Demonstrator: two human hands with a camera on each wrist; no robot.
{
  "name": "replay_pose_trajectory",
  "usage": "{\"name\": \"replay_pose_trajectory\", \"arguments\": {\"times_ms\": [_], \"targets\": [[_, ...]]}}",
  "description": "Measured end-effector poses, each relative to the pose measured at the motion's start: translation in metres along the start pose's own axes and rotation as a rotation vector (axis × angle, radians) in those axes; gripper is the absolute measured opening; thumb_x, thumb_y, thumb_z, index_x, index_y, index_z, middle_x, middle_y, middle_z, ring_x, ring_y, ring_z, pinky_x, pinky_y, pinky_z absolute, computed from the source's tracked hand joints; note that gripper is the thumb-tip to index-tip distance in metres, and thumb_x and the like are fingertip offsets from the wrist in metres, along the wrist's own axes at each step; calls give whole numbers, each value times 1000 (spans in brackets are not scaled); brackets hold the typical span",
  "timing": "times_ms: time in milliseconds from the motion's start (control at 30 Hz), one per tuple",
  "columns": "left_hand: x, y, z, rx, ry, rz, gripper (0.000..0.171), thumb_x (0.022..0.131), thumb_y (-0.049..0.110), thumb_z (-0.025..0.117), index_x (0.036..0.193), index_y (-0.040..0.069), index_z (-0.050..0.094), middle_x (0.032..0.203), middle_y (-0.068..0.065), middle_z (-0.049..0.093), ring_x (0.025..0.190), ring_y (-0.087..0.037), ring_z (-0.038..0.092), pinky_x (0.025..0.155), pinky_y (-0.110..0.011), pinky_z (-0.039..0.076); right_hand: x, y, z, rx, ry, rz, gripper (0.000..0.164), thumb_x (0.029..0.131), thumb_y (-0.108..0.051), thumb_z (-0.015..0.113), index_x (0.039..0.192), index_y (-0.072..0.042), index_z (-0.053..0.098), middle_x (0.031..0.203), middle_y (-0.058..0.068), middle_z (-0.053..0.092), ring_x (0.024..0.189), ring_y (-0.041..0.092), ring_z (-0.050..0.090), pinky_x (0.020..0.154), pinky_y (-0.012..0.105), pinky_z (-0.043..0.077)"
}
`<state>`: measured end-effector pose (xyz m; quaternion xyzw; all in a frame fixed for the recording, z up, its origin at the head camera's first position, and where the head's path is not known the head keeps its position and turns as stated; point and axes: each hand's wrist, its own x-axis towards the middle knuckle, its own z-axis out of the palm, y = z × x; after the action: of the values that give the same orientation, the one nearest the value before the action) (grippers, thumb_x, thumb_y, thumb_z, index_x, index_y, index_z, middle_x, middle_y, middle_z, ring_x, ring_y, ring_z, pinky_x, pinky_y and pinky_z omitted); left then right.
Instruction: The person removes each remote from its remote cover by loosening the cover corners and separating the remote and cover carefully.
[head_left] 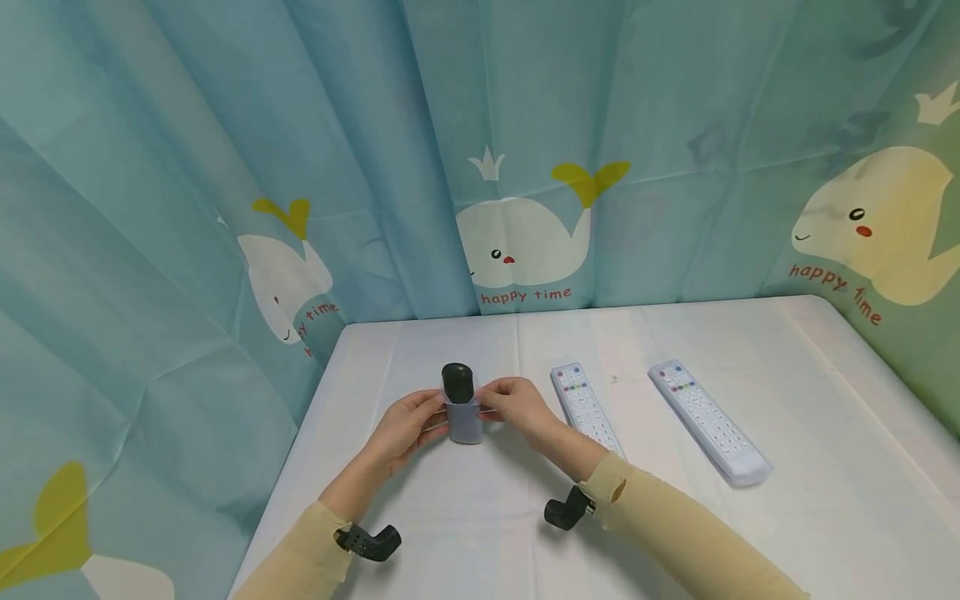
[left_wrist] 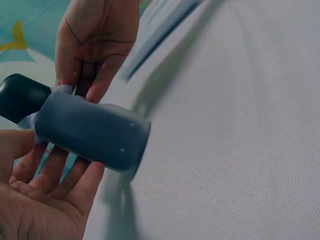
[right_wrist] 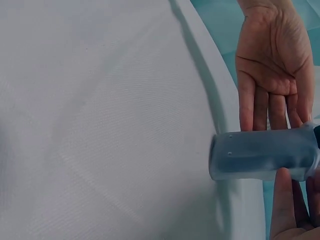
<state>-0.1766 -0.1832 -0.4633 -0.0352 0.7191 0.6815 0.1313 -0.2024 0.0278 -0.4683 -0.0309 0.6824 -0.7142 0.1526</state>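
A translucent soft cover [head_left: 465, 425] is held up between both hands over the left half of the table. Out of its top end sticks a smooth black, rounded end [head_left: 457, 383] of a long thing, whose other part is inside the cover. My left hand [head_left: 408, 425] pinches the cover's mouth from the left, with fingers under its side in the left wrist view. From the right, my right hand [head_left: 521, 408] pinches the opposite edge of the mouth. The closed end of the cover [left_wrist: 95, 130], with two small dots, points away from the black end [left_wrist: 24, 96].
Right of the hands, a white remote control [head_left: 588, 408] lies on the white table [head_left: 480, 533], partly behind the right forearm. Another white remote in a clear cover [head_left: 708, 421] lies farther right. A blue whale-print curtain [head_left: 375, 150] hangs behind and left.
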Motion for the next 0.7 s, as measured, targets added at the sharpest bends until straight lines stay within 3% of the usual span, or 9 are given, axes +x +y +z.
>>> {"name": "replay_pose_trajectory", "arguments": {"times_ms": [300,467,700], "targets": [[3,3,1,23,38,-22,31,106,17,58,127,-5,63,127,-19,66,113,-30,67,90,-38,58,-2,2,1,-45,34,-10,18,98,-6,67,103,11,70,93,11,71,78,16,71,76,31,61],[4,7,2,59,74,-54,26,104,14,56,118,-5,66,124,-19,65,109,-29,68,87,-38,59,-2,3,2,-63,29,-33,18,98,-5,67,102,12,70,96,14,72,83,24,73,80,36,61],[4,9,6,101,88,-41,20,99,6,53,107,-7,66,117,-19,66,101,-25,69,84,-36,60,-5,2,3,-96,29,-36,15,98,-4,66,101,10,70,97,14,72,91,30,74,84,39,60]]}}
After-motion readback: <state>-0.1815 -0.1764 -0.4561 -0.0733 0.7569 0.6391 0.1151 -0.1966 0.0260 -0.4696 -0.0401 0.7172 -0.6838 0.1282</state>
